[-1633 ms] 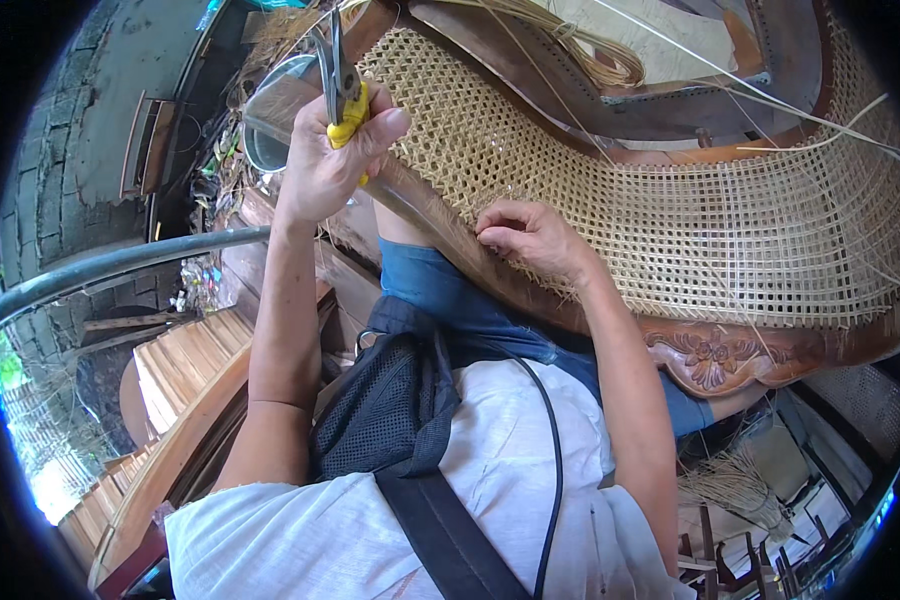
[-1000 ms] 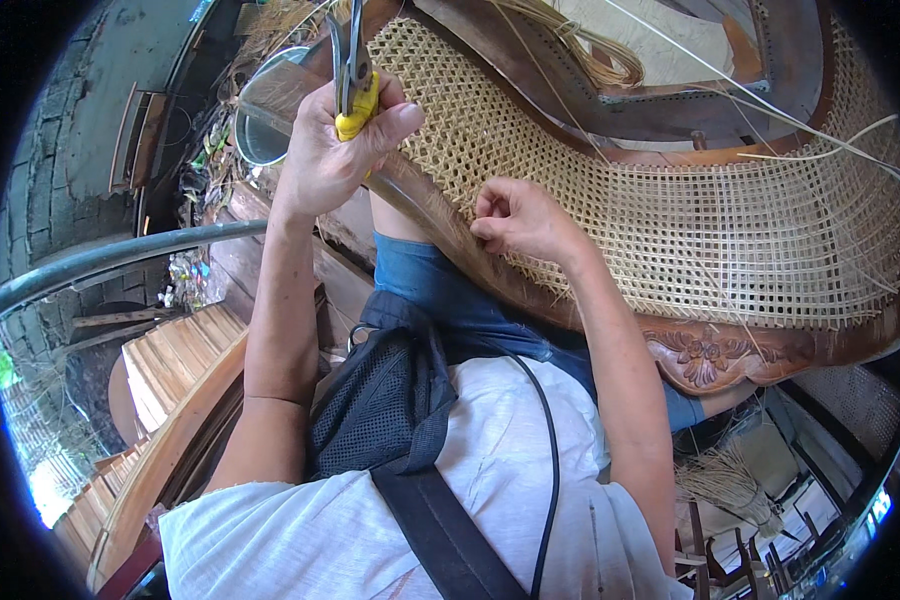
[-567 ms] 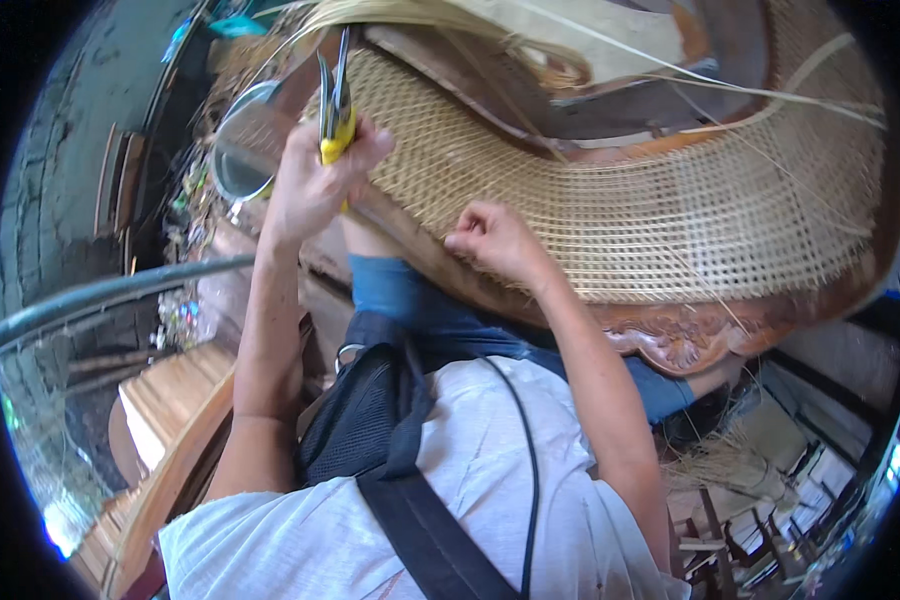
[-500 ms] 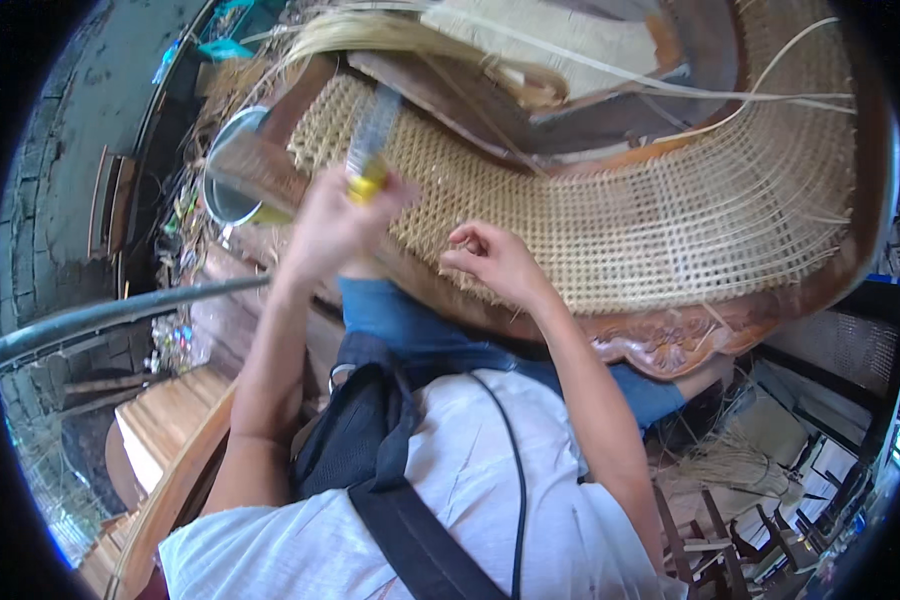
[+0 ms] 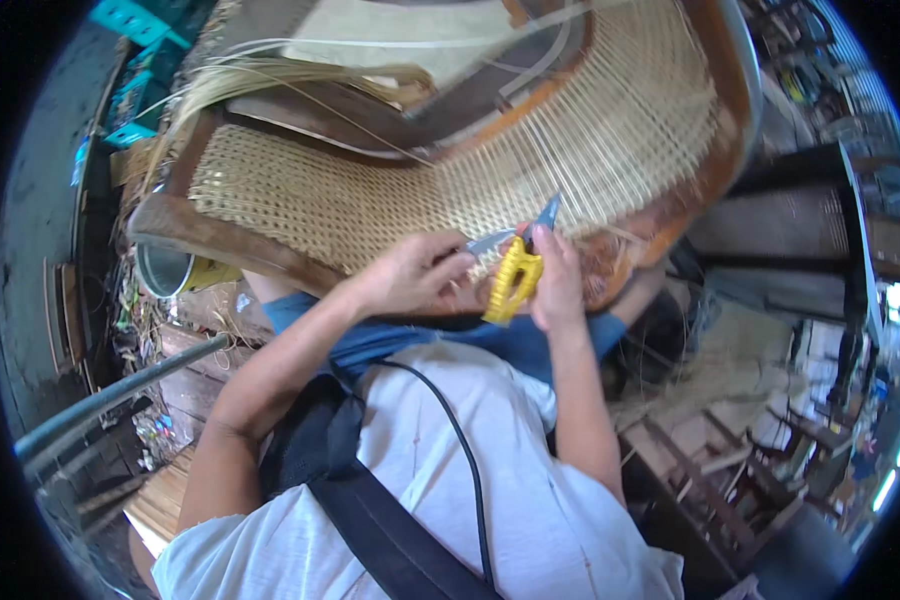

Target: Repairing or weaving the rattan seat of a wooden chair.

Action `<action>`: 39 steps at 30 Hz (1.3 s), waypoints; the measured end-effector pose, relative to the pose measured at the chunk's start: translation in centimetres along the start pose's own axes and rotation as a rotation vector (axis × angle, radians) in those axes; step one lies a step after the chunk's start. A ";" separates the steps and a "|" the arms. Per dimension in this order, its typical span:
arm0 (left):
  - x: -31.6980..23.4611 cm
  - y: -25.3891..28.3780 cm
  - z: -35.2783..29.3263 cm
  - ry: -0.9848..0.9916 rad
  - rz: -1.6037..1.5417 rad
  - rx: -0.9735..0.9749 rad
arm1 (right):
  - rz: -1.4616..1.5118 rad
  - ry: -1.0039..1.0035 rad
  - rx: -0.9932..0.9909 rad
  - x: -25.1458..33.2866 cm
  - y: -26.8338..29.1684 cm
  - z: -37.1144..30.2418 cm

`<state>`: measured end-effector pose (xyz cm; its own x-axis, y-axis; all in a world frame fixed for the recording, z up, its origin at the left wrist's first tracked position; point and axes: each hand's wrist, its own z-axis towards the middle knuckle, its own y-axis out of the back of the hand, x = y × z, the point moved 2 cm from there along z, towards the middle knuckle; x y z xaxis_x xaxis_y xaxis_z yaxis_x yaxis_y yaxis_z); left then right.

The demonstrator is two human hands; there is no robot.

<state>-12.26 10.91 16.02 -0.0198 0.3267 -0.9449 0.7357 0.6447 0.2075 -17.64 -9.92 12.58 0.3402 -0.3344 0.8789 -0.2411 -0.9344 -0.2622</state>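
Yellow-handled scissors [image 5: 515, 285] are in my right hand [image 5: 562, 275], closed round the handle. Their grey blades stand apart, one pointing up over the cane, the other toward my left hand [image 5: 415, 272]. The bent fingers of my left hand are closed at that blade's tip; whether they pinch the blade or a strand, I cannot make out. Both hands are at the near edge of a woven cane panel [image 5: 370, 205], set in a curved brown wooden frame [image 5: 240, 240] across my lap. Tight weave covers its left; thin parallel strands show toward the right.
A bundle of pale cane strands [image 5: 310, 82] lies over the frame's far side, with loose strips around it. A bucket [image 5: 162, 268] stands under the left end. A metal pipe [image 5: 120, 392] juts in at left. Wooden furniture parts [image 5: 710, 480] crowd the lower right.
The scissors have passed from my left hand to my right, and their blades now spread apart. Both hands have moved right along the frame's near edge. The view has shifted rightward.
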 end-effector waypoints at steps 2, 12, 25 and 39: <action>0.4 0.3 -0.5 -0.024 0.032 -0.048 | -0.296 -0.207 0.169 3.4 2.3 -2.6; 3.6 1.2 1.2 0.309 -0.085 0.039 | -1.477 -0.191 0.290 -0.6 4.6 -14.5; 4.9 5.4 4.5 0.323 -0.411 -0.271 | -1.436 -0.177 0.472 1.2 3.7 -7.8; 8.7 -1.5 11.0 0.282 -0.402 -0.080 | -1.006 0.238 0.025 -0.7 1.9 -0.1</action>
<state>-6.07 5.22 4.72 -0.4819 0.2085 -0.8510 0.5779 0.8057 -0.1299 -18.46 -11.48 11.55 0.1845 0.6336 0.7513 0.0750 -0.7713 0.6320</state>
